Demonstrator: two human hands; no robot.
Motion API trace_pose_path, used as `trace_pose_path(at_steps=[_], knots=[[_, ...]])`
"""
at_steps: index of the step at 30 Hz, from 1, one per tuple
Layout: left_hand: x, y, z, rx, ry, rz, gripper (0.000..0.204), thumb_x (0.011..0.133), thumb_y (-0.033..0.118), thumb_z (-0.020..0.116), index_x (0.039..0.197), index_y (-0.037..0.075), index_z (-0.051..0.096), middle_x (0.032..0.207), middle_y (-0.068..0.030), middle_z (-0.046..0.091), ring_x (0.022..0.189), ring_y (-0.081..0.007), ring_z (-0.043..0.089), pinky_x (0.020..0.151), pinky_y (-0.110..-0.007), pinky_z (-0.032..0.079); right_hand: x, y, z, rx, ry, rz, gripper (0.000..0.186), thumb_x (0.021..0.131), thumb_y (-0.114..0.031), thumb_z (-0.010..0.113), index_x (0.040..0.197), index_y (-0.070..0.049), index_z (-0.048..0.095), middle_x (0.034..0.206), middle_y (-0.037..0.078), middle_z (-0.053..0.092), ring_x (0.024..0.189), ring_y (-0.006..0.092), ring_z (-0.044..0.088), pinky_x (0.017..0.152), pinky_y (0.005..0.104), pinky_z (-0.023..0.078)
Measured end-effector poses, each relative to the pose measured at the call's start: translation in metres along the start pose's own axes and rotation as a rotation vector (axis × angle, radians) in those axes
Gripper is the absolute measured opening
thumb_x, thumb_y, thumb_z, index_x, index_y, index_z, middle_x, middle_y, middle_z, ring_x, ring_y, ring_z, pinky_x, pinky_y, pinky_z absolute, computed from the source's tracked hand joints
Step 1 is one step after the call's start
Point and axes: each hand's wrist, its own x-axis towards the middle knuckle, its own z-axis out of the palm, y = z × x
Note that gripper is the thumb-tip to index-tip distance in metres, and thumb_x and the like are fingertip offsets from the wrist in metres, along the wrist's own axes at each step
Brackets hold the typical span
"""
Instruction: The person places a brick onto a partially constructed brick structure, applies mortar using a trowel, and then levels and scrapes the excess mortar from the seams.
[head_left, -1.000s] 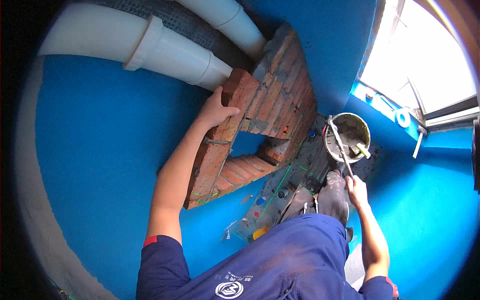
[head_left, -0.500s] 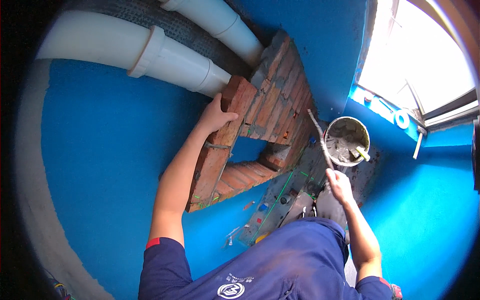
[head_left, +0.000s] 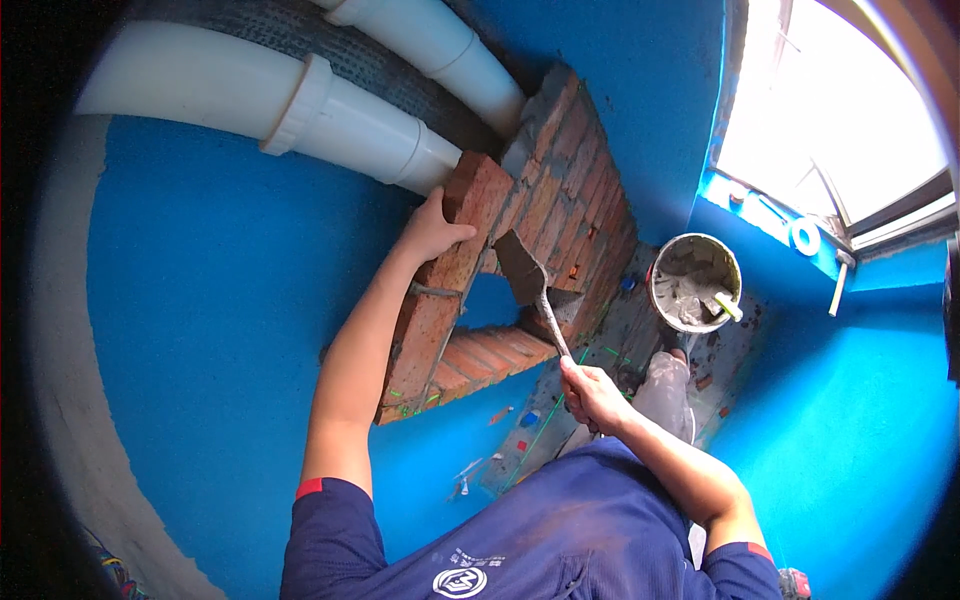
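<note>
My left hand (head_left: 432,232) grips a red brick (head_left: 482,192) at the top corner of a brick wall (head_left: 560,205). Its thumb lies on the brick's front face, and the other fingers go round behind, partly hidden. In my right hand (head_left: 592,395) is a trowel (head_left: 522,270), held by its handle. The blade points up and left, in front of the wall, beside the brick under my left hand. Whether the blade touches the wall I cannot tell. Grey mortar fills joints between the bricks, and a rectangular gap opens below the blade.
A round bucket (head_left: 708,244) holds grey mortar (head_left: 688,290) and a tool with a pale yellow-green end. White pipes (head_left: 360,125) run behind the wall at upper left. On the blue window ledge lie a white tape roll (head_left: 804,236) and a hammer (head_left: 841,280). Small debris dots the floor.
My right hand has swung left from beside the bucket, bringing the trowel before the brick wall with its blade now seen broadside. My left hand stays on the brick.
</note>
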Motion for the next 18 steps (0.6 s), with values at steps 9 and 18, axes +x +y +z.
trace_pose_path(at_steps=[9,18], knots=[[-0.008,0.020,-0.007,0.081,-0.017,-0.110,0.086,0.069,0.026,0.078,0.138,0.000,0.034,0.133,-0.0244,0.049,0.123,-0.0366,0.048,0.103,-0.041,0.040,0.003,0.006,-0.013,-0.477,0.242,0.055,0.057,0.094,-0.055,0.046,0.075,-0.003,0.058,0.066,0.003,0.057,0.063,0.0140,0.054,0.061,0.0316,0.044],[-0.009,0.017,-0.007,0.040,-0.010,-0.074,0.078,0.067,0.025,0.075,0.132,0.001,0.039,0.124,-0.0252,0.055,0.116,-0.0382,0.054,0.097,-0.041,0.044,0.008,-0.006,-0.023,-0.675,0.322,-0.022,0.062,0.095,-0.056,0.041,0.080,0.002,0.058,0.071,0.016,0.060,0.070,0.0261,0.060,0.068,0.0406,0.046]])
